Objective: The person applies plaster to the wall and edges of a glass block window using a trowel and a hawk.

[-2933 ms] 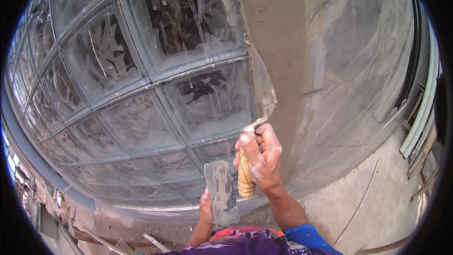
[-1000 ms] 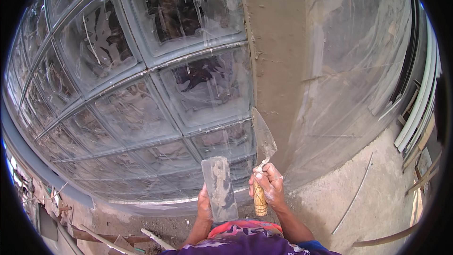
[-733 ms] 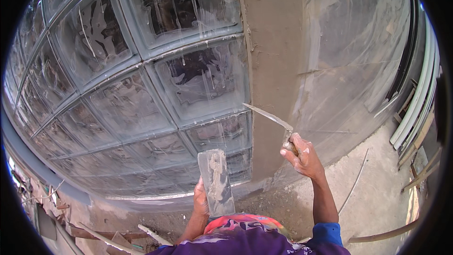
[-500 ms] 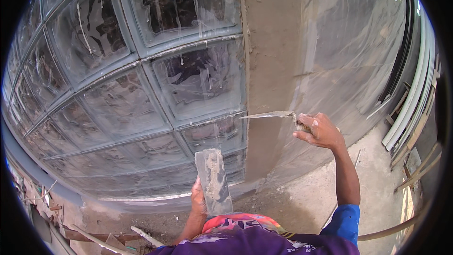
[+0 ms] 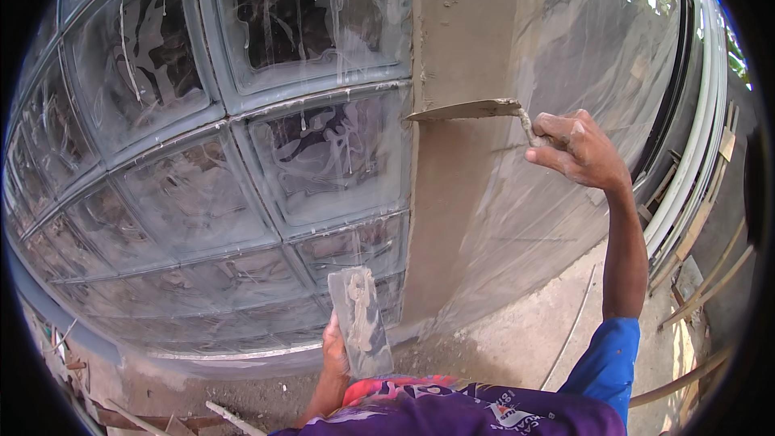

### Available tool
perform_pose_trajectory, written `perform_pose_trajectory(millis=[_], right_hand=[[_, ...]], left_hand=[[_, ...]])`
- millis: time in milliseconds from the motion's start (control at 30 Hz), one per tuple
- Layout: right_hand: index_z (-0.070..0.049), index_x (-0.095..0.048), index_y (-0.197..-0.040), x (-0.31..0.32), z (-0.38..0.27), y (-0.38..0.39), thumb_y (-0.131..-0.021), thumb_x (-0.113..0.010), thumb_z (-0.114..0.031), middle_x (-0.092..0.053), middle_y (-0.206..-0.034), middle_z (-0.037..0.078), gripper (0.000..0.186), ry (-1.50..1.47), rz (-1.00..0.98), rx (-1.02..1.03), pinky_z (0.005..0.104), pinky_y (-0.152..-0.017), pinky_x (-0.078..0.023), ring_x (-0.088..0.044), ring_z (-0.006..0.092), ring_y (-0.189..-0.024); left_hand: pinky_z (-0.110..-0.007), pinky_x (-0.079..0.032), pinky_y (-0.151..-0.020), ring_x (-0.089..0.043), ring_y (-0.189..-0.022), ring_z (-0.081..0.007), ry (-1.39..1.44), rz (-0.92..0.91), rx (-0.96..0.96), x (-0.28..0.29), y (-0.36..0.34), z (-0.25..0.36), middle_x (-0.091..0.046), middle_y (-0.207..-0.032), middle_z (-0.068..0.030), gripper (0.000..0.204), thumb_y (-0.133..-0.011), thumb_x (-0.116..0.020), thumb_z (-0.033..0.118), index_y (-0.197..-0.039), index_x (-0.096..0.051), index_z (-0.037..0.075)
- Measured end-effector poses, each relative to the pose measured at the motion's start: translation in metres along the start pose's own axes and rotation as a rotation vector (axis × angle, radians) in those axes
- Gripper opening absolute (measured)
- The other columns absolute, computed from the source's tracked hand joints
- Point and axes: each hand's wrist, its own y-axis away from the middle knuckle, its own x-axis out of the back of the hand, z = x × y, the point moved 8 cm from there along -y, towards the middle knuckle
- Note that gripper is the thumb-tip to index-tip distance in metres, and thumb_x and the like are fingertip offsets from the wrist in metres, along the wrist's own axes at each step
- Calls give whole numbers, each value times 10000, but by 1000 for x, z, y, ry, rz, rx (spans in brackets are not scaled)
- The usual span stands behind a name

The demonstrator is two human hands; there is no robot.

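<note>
A: Mortar-grey strip of plaster (image 5: 464, 48) runs up between the glass-block wall (image 5: 242, 113) and the smooth grey wall on its right. Right hand (image 5: 577, 149) is closed round the trowel (image 5: 468, 109) handle, blade flat against the strip, tip at the glass blocks' edge.

B: Left hand?

A: Left hand (image 5: 335, 347) is low by the person's chest, fingers wrapped under a flat board smeared with mortar (image 5: 363, 319), well below the trowel.

B: Tips for doing it well?

A: I'd judge: keep the blade pressed evenly and slightly tilted, draw it steadily along the strip, don't smear onto the glass. Keep the board level and close for reloading.
</note>
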Motion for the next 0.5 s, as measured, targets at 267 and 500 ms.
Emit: perform_pose_trajectory(millis=[267, 500], right_hand=[[-37, -421, -636, 49, 24, -13, -846, -620, -289, -367, -508, 25, 384, -114, 197, -188, 278, -417, -336, -391, 88, -438], [-60, -485, -665, 62, 37, -3, -870, -577, -298, -480, -563, 10, 328, -460, 323, -255, 220, -413, -394, -486, 73, -462]], left_hand=[[-274, -499, -760, -590, -926, -153, 82, -25, 67, 2, -2, -8, -554, -1154, -92, 563, -870, -554, 162, -1356, -308, 23], [-284, -498, -780, -589, -937, -161, 73, -6, 57, 1, -4, -7, -553, -1161, -84, 568, -859, -581, 183, -1344, -336, 21]])
